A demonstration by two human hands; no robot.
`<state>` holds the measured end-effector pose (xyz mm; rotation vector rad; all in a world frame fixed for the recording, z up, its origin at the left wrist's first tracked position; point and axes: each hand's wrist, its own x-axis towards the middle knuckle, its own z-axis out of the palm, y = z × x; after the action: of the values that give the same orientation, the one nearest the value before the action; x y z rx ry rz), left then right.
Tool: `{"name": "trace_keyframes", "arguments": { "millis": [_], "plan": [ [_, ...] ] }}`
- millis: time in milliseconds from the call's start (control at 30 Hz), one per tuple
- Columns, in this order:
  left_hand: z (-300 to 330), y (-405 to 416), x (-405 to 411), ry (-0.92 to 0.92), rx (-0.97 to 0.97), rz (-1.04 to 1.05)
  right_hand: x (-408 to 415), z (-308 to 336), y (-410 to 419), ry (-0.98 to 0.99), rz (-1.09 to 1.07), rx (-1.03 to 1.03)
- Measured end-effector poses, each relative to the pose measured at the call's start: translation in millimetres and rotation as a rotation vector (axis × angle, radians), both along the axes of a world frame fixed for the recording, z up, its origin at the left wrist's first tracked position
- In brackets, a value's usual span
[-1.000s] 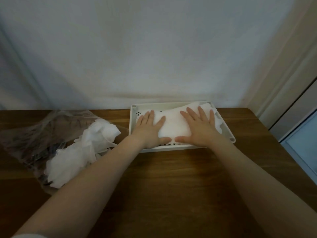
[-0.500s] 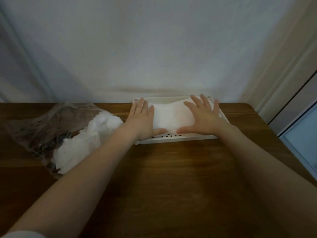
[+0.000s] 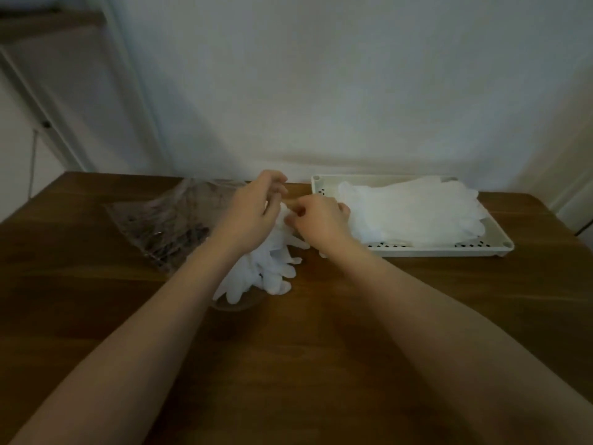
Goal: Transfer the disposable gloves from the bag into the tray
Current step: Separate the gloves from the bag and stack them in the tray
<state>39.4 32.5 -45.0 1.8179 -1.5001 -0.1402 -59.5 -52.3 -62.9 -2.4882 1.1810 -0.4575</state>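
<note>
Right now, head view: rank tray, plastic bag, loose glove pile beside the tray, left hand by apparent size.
1. tray
2. plastic bag, partly hidden by the arm, so close to the tray and unsure
3. loose glove pile, partly covered
4. left hand

— How many trays do we see?
— One tray (image 3: 417, 252), one clear bag (image 3: 167, 226), one wooden table (image 3: 288, 348).
— And gloves?
— Two heaps: the gloves in the tray (image 3: 414, 213) and the gloves by the bag (image 3: 263, 271). We cannot count single ones.
</note>
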Motion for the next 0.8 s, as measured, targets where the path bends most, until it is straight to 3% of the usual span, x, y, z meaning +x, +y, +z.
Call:
{"name": "trace_keyframes", "arguments": {
  "millis": [233,300,367,433,500,600,700,800],
  "plan": [
    [-16,5,16,-0.318,0.243,0.02,-17,17,-3,-0.299,0.016,0.021],
    [-17,6,17,-0.355,0.285,0.04,-19,18,-5,-0.419,-0.051,0.199],
    [-18,6,17,-0.425,0.307,0.047,-19,18,-6,-0.554,-0.137,0.532],
    [-20,6,16,-0.551,0.319,0.062,-18,14,-7,-0.533,-0.182,0.7],
    [-21,6,15,-0.632,0.351,0.081,-17,11,-6,-0.393,-0.148,0.59],
    [-24,6,12,-0.637,0.336,0.077,-14,13,-3,-0.294,0.066,0.267],
    [-24,7,10,-0.618,0.296,0.041,-6,10,-3,0.018,0.142,-0.072],
    [-25,8,9,-0.617,0.298,0.027,-5,6,-4,0.091,0.081,-0.118]
  ]
}}
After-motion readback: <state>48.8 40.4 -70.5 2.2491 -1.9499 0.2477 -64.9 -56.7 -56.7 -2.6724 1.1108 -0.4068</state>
